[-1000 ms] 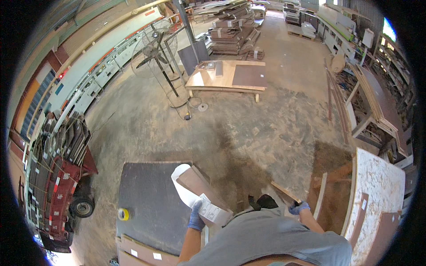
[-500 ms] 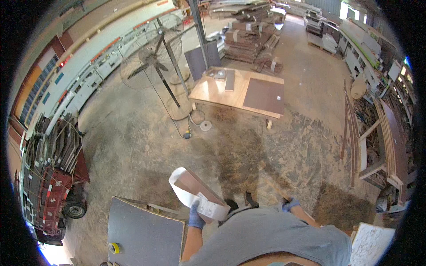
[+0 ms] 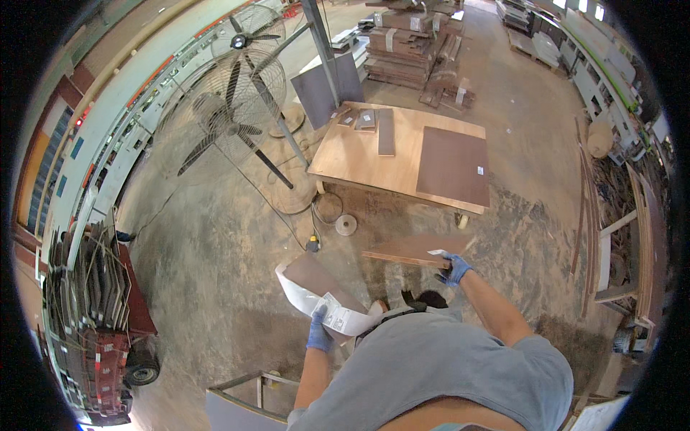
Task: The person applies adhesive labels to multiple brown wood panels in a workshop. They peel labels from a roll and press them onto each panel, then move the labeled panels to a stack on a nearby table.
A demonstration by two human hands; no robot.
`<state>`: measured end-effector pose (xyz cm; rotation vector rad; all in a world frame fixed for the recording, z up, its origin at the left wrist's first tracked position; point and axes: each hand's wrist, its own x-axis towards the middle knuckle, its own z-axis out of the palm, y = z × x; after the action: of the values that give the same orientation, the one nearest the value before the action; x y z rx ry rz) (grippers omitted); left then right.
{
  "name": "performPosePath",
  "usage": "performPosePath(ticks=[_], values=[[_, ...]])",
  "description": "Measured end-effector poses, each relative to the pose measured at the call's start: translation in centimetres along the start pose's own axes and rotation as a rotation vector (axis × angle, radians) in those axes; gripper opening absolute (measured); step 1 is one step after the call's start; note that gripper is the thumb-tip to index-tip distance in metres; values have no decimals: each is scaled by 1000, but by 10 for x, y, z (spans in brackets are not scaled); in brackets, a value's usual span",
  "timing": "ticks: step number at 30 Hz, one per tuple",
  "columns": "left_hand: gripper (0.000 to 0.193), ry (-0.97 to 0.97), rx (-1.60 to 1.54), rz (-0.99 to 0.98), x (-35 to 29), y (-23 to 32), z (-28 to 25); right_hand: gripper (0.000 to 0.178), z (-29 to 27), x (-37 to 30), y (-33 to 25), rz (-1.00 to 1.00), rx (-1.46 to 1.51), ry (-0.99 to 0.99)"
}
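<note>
My left hand (image 3: 320,330), in a blue glove, is closed on a long strip of paper labels (image 3: 338,316). The white strip curls into a loop in front of my body, with printing near my fingers. A brown surface shows inside the loop; I cannot tell whether it is the strip's other face or a board. My right hand (image 3: 453,270), also gloved in blue, grips a narrow brown board (image 3: 410,251) by its right end. The board is held nearly flat, short of the table, with a small white label at my fingers.
Ahead stands a low wooden table (image 3: 359,161) bearing a large brown panel (image 3: 453,165) and several smaller pieces. Fans (image 3: 230,129) with trailing cable stand left of it. A red cart (image 3: 108,352) loaded with boards is at left, a grey-topped stand (image 3: 244,406) below. Board stacks (image 3: 402,54) lie beyond.
My right hand has risen forward, bringing the brown board into clear view. My left hand still holds the label strip. The table appears nearer, and the grey-topped stand has slid lower in view.
</note>
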<state>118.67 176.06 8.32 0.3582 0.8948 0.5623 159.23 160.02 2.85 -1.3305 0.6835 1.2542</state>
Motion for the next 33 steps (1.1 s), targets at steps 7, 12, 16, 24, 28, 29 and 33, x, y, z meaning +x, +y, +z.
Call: performPosePath(ticks=[7, 12, 16, 24, 28, 29, 33], values=[[54, 100, 60, 9, 149, 69, 97, 25, 135, 96, -126, -37, -359, -218], [53, 79, -1, 7, 265, 92, 160, 28, 218, 192, -225, -143, -390, -358], [55, 149, -36, -84, 327, 114, 186, 28, 299, 212, -281, -165, -526, -377], [59, 251, 99, -160, 450, 176, 231, 37, 404, 402, -302, -206, -706, -274], [50, 265, 119, -219, 533, 205, 227, 57, 446, 434, -317, -93, -792, -277], [50, 259, 142, -242, 549, 213, 227, 56, 444, 455, -306, -94, -692, -313], [47, 280, 220, -317, 625, 240, 212, 58, 445, 522, -290, -41, -629, -321]])
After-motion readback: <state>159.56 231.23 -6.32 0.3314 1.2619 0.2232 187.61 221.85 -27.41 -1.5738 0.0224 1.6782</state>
